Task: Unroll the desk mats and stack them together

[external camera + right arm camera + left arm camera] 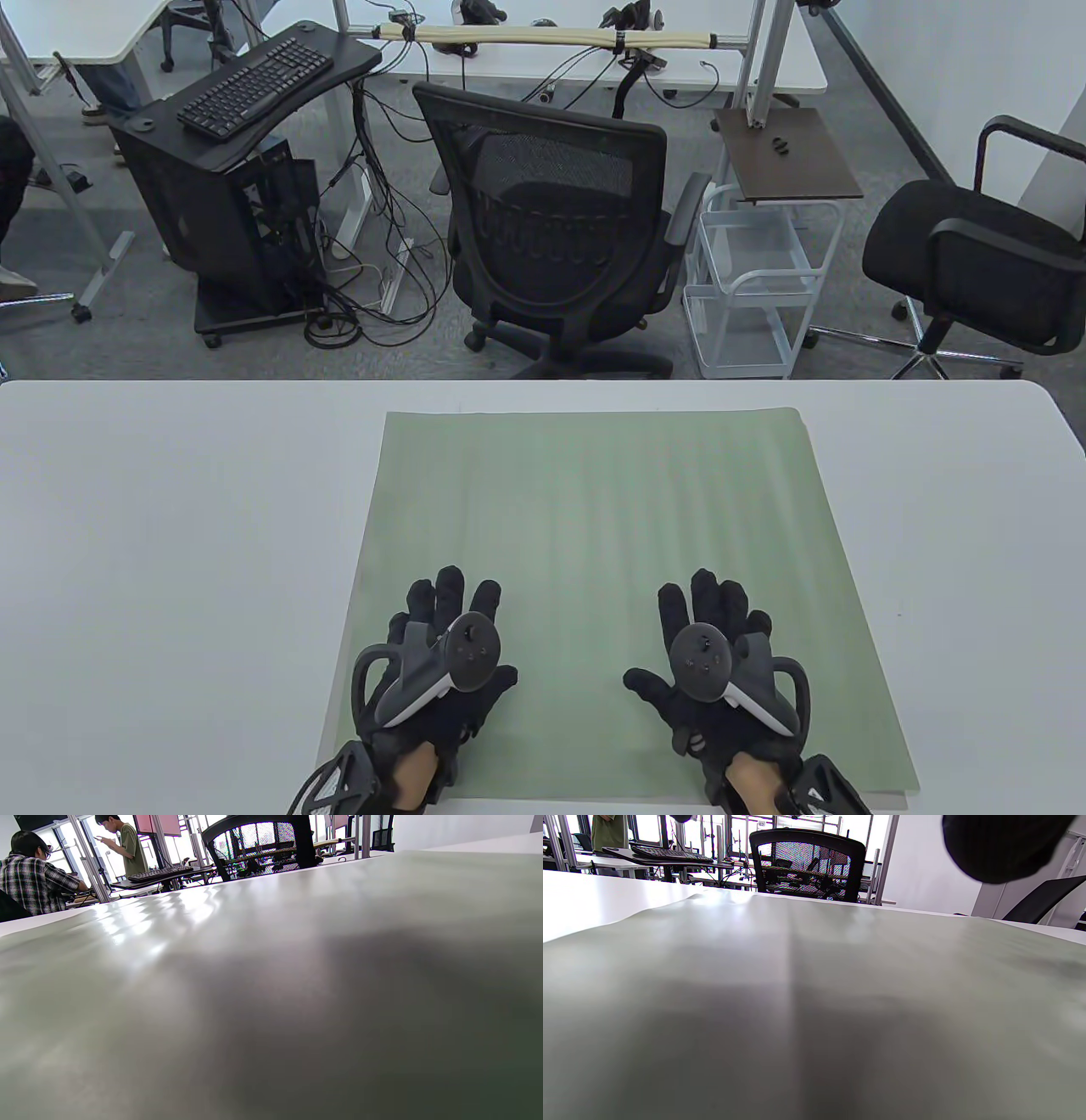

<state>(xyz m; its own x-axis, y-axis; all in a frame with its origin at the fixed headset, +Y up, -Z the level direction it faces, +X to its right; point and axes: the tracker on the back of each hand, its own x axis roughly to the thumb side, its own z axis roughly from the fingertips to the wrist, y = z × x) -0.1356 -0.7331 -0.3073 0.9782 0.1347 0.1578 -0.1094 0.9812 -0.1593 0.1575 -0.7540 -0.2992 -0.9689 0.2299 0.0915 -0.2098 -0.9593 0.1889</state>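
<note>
A pale green desk mat (pixel 594 543) lies unrolled and flat on the white table (pixel 170 552), with faint ripples across it. A pale edge of another layer shows under it at the near right corner (pixel 891 796). My left hand (pixel 445 645) rests palm down on the mat's near left part, fingers spread. My right hand (pixel 713 649) rests palm down on the near right part, fingers spread. Neither hand holds anything. The mat fills the left wrist view (pixel 814 1005) and the right wrist view (pixel 271 984). One dark fingertip (pixel 1001 844) shows at the top right of the left wrist view.
Beyond the table's far edge stand a black mesh office chair (pixel 551 221), a white wire cart (pixel 755 280), another black chair (pixel 976 255) and a stand with a keyboard (pixel 254 85). Two people (pixel 38 878) are in the background of the right wrist view.
</note>
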